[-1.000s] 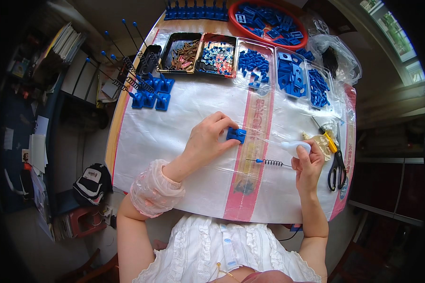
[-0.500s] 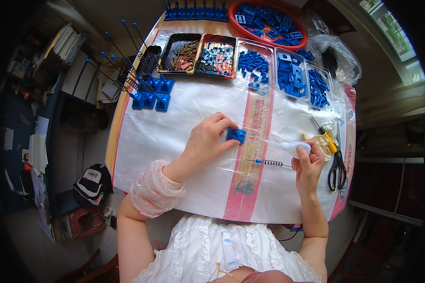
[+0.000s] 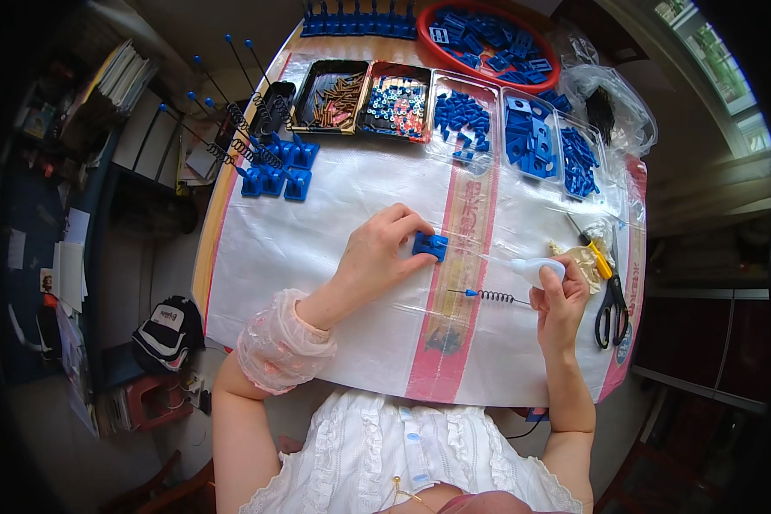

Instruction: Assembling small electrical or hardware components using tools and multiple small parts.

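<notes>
My left hand (image 3: 384,247) pinches a small blue plastic base (image 3: 431,248) between thumb and fingers, down on the white sheet. Closed around a small white squeeze bottle (image 3: 535,271) is my right hand (image 3: 562,298); the bottle's thin nozzle points left toward the base, with a gap between them. Just below the bottle is a black spring wire with a blue tip (image 3: 493,296). Its right end reaches my right hand, and I cannot tell whether my fingers touch it.
Across the back stand trays of brass screws (image 3: 338,101), small nuts (image 3: 394,103) and blue parts (image 3: 461,120). A red basin (image 3: 555,75) holds more blue pieces. Finished-looking spring-wire assemblies (image 3: 274,176) stand back left. Scissors (image 3: 612,313) and a yellow-handled screwdriver (image 3: 602,259) lie right.
</notes>
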A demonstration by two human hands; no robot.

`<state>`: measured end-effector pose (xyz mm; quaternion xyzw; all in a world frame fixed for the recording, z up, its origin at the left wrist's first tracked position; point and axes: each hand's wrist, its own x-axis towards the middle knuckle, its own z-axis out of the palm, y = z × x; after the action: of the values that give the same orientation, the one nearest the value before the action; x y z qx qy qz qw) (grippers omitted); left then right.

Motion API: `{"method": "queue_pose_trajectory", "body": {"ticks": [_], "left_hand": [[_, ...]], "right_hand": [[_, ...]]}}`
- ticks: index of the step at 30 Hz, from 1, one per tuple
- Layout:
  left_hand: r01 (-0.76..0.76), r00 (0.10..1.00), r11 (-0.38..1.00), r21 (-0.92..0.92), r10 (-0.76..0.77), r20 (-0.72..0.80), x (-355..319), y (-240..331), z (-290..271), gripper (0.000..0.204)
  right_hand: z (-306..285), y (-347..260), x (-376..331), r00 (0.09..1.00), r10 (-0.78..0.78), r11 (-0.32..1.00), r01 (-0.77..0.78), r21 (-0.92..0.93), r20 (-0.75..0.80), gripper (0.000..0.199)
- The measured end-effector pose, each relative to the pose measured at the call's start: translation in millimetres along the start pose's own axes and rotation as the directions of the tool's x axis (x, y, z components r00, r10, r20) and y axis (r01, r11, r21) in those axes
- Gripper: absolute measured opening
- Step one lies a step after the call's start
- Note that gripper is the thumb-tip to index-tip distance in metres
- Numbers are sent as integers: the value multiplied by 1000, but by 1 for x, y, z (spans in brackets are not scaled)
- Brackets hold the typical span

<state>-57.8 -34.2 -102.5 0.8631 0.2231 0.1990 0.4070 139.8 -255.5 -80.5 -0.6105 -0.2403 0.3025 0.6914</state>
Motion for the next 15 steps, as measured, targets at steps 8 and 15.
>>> {"method": "queue_pose_trajectory", "body": {"ticks": [8, 15], "left_hand": [[-14, 1000, 1000, -8, 14, -16, -1, -1, 0, 31], [-15, 1000, 1000, -5, 15, -16, -1, -1, 0, 32]], "right_hand": [[4, -4, -1, 999, 10, 1000, -10, -13, -37, 15], [0, -1, 0, 999, 15, 999, -14, 40, -38, 13]]}}
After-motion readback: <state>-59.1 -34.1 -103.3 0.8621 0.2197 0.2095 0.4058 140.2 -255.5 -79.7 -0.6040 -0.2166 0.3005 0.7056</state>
